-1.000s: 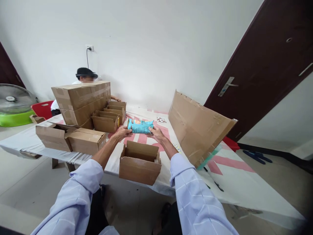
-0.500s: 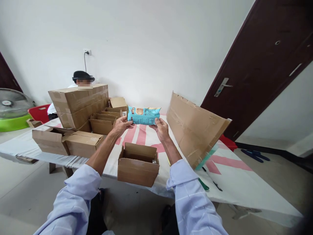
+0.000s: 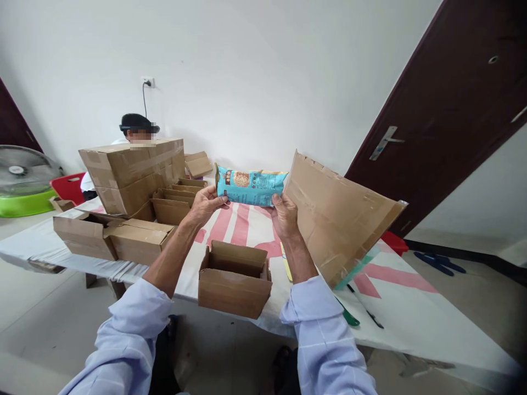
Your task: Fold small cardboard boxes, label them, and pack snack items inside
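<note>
A blue printed snack packet is held up level above the table, its printed face toward me. My left hand is closed on its left end, thumb along the lower edge. At the packet's lower right corner, my right hand grips it between thumb and fingers. Below and nearer to me, an open cardboard box stands at the table's front edge with its flaps up. What lies deep inside that box is hidden from view.
Stacked taped cartons and several smaller open boxes occupy the table's left. A large cardboard sheet leans on the right, beside a green-handled tool and a dark thin tool. A person in a black cap sits behind the cartons.
Both hands have raised the packet slightly and brought it closer, so it appears larger. My right hand has shifted a little to the right. The box in front stays in place.
</note>
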{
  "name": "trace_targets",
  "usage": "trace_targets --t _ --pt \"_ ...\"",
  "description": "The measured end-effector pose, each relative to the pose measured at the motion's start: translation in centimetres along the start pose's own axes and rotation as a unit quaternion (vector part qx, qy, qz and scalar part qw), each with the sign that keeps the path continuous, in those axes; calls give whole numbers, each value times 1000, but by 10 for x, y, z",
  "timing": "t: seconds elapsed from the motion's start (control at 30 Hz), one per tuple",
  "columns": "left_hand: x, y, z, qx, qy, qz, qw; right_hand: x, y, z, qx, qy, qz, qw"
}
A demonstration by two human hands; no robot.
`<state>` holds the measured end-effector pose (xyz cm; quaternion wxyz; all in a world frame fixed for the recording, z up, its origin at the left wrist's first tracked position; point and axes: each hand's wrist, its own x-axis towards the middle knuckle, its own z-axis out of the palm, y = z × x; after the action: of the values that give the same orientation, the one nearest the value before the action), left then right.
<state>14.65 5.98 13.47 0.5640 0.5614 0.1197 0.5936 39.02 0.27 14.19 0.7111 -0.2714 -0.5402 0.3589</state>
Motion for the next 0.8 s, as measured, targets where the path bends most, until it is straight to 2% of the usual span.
trace_targets --t 0.1,0.17,0.27,0.37,0.47,0.6,0.7,0.8 --pt "-4 -2 -1 9 2 7 1000 -1 1 -3 0 -3 2 1000" --pt "-9 -12 -7 23 10 -12 1000 -3 9 -11 -8 -9 25 1000" --pt "-16 -40 -23 38 36 -102 993 -6 33 -32 -32 -45 109 992" --pt "-25 -75 -44 55 77 -203 975 -9 65 -54 -81 -94 225 966" --pt "-36 -108 -62 76 118 -249 958 -11 96 -67 -120 -135 298 937" --pt "-57 -142 -84 98 198 -271 937 -11 133 -66 -121 -159 336 920" --pt "-77 -160 -97 110 262 -284 916 -8 159 -59 -114 -132 337 925" --pt "-90 -173 -102 107 290 -305 901 -5 181 -47 -97 -132 322 933"
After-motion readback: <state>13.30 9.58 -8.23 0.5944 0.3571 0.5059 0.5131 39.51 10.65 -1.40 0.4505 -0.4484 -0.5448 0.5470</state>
